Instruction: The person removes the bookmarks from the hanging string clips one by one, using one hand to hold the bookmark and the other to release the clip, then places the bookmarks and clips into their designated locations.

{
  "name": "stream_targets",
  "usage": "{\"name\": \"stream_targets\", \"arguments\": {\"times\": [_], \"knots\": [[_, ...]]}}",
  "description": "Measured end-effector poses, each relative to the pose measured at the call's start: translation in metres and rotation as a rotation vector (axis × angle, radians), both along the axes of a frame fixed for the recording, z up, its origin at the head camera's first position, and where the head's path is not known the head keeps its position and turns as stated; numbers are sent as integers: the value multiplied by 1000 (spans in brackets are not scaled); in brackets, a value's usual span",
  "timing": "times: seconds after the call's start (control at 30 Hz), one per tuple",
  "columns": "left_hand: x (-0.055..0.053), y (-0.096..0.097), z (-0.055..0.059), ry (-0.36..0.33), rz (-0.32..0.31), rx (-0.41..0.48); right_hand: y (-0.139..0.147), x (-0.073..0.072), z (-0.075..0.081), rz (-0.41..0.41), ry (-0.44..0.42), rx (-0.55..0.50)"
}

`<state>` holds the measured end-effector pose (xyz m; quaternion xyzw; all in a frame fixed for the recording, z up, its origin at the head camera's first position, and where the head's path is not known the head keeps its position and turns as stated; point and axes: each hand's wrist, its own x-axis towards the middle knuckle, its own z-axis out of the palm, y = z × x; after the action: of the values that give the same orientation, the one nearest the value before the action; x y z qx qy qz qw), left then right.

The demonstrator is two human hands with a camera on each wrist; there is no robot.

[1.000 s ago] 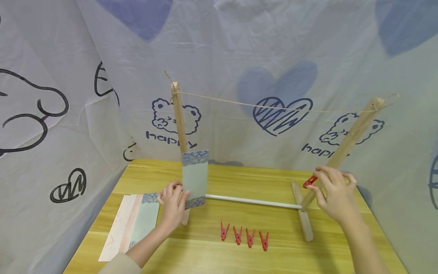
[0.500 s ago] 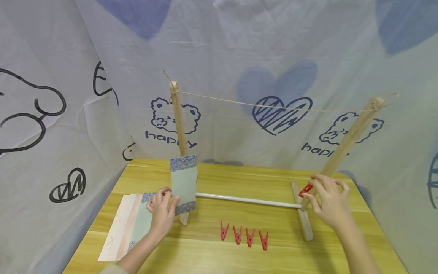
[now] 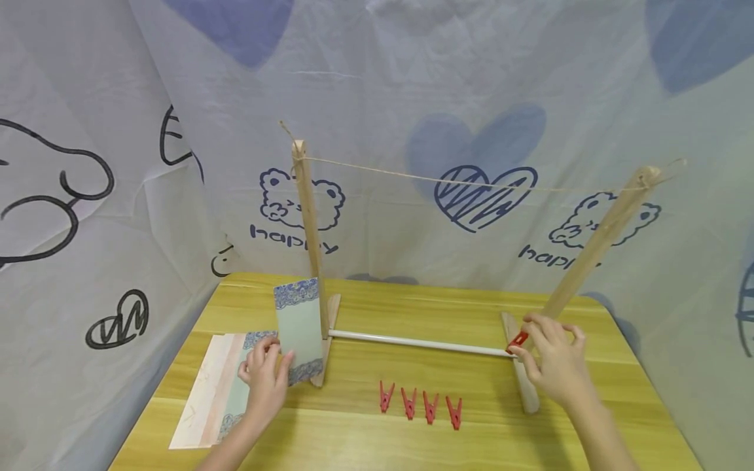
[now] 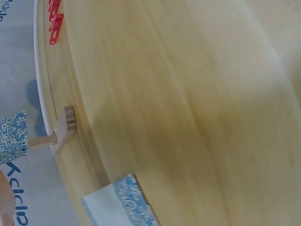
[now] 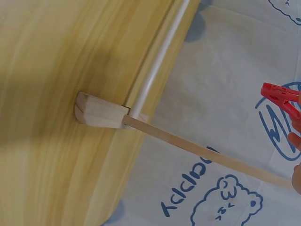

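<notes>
My left hand (image 3: 265, 374) pinches a pale green card (image 3: 300, 327) with blue patterned bands at its top and bottom. The card stands nearly upright above the table, in front of the left post's foot. In the left wrist view only a patterned end of the held card (image 4: 13, 137) shows, at the left edge. On the right, my right hand (image 3: 554, 356) pinches a red clothespin (image 3: 518, 340) between thumb and fingers, in front of the right post's base. The right wrist view shows that clothespin (image 5: 282, 96) at its right edge.
A string (image 3: 412, 176) runs between two wooden posts (image 3: 309, 216), which a white rod (image 3: 418, 341) joins low down. Several red clothespins (image 3: 409, 404) lie in a row on the wooden table (image 3: 365, 445). More cards (image 3: 203, 392) lie overlapping at the left.
My left hand has moved left and toward me with the card, lowering it. My right hand has shifted left and downward with the clothespin. Both holds are unchanged.
</notes>
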<state>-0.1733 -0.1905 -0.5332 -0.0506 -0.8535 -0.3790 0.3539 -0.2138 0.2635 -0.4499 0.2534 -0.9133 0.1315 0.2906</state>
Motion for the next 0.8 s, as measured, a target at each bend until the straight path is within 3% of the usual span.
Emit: {"name": "stream_targets", "arguments": {"times": [0.27,0.57,0.8], "knots": [[8,-10,-10,-9,23,32,-3,4,-11,6,-17,1],[15,-20,-15,-49,49,57,-5,9,-29,-42,-111,51],[20,-29,-28,-53,92,58,-8,15,-43,-45,-148,55]]}}
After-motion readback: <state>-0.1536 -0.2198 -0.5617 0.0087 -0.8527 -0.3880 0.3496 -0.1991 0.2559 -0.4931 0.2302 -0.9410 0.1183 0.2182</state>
